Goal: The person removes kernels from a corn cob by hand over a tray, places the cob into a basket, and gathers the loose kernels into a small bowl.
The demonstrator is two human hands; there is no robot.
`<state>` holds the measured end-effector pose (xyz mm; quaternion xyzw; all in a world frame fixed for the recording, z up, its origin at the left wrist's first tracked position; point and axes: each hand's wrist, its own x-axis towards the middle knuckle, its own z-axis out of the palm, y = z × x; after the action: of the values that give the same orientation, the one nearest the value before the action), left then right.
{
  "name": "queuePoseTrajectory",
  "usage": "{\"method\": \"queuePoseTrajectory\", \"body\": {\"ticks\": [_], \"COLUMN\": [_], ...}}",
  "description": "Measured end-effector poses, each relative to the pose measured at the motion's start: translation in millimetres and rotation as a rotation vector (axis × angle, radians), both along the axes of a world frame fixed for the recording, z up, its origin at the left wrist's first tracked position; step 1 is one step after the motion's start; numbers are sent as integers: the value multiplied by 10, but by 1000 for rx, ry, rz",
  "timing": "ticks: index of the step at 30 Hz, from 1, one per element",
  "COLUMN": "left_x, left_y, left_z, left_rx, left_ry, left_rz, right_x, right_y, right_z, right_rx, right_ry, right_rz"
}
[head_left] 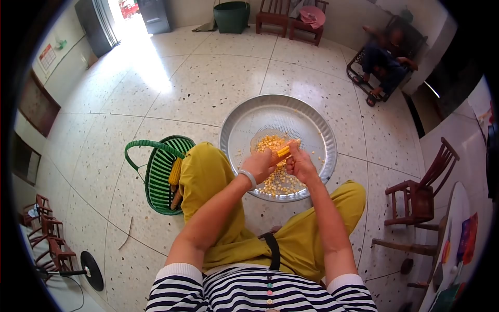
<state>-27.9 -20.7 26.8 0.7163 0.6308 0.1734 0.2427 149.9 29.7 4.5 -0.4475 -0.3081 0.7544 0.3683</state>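
Note:
Above a wide round metal tray [236,112], my two hands hold an ear of corn [283,152] between them. My left hand [258,165] is wrapped round its near left end. My right hand [301,164] closes on the far right end, the thumb pressed along the cob. Part of the cob looks bare, while rows of yellow kernels show between the hands. Loose kernels [275,184] lie heaped and scattered in the tray below. Left of my knee stands a green woven basket [156,179] with a raised handle, holding a yellow ear of corn [175,171] and others partly hidden.
A wooden chair [416,200] and a table [457,234] stand at the right. A person [384,57] sits in a reclining chair at the back right. A green bucket [231,18] and small chairs [273,18] line the back wall. A fan base [92,270] is at lower left.

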Motion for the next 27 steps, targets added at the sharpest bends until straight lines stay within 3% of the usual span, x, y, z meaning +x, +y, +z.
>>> {"method": "queuePoseTrajectory", "body": {"ticks": [10,16,20,27], "left_x": [-27,-13,-3,3], "left_y": [42,36,27,31], "left_z": [-160,-95,-50,-19], "left_rx": [-21,-28,2,13], "left_ry": [-164,-79,-79,-33], "left_rz": [-45,-13,44,78], "right_x": [-4,0,23,-11], "right_y": [40,19,8,-44], "right_z": [-124,-125,-102,-138], "right_rx": [159,25,88,45], "right_ry": [112,227,36,-2], "right_rz": [18,-1,0,-35]}}
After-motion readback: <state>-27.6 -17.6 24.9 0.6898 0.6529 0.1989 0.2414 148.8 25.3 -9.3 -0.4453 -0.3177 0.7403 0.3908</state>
